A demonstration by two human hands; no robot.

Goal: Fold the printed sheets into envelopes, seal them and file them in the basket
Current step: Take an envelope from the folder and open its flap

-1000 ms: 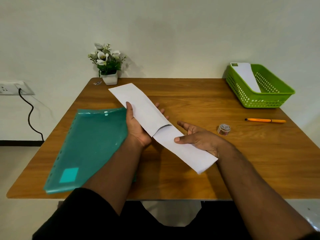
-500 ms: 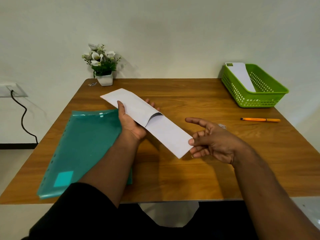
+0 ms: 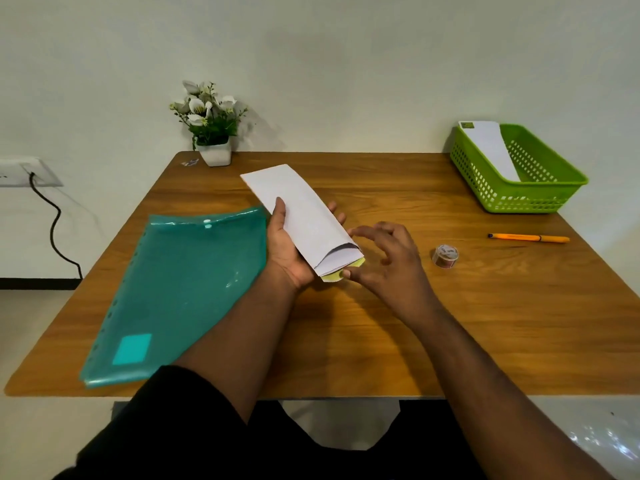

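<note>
From the head view, the folded sheet [image 3: 341,260] has gone almost all the way into the envelope [image 3: 299,216]: a second ago a long white length of it stuck out toward the person, half a second ago a shorter length, and now only a sliver shows inside the open mouth, with a yellow strip at the near end, most likely the gummed flap. The left hand [image 3: 285,252] is closed around the envelope from below, thumb along its left edge and fingertips showing past the right edge, holding it tilted just above the bench [image 3: 381,341]. The right hand [image 3: 388,259] has let go of the sheet and come in to the mouth; its fingers are spread and loose, gripping nothing, with the thumb tip touching the yellow strip. I judge the filling step as good as done, so sealing comes next. The roll of tape [image 3: 446,255] lies near the right hand, and the orange pen [image 3: 528,238] farther right. One finished envelope [image 3: 490,147] already leans in the green basket [image 3: 526,199] at the far right corner. The teal plastic folder [image 3: 180,289] lies flat on the left, with a plain lighter square near its front corner. A potted plant [image 3: 211,123] stands at the back. No writing can be read anywhere: the small green mark on the filed envelope and the print on the tape are too small to make out.
</note>
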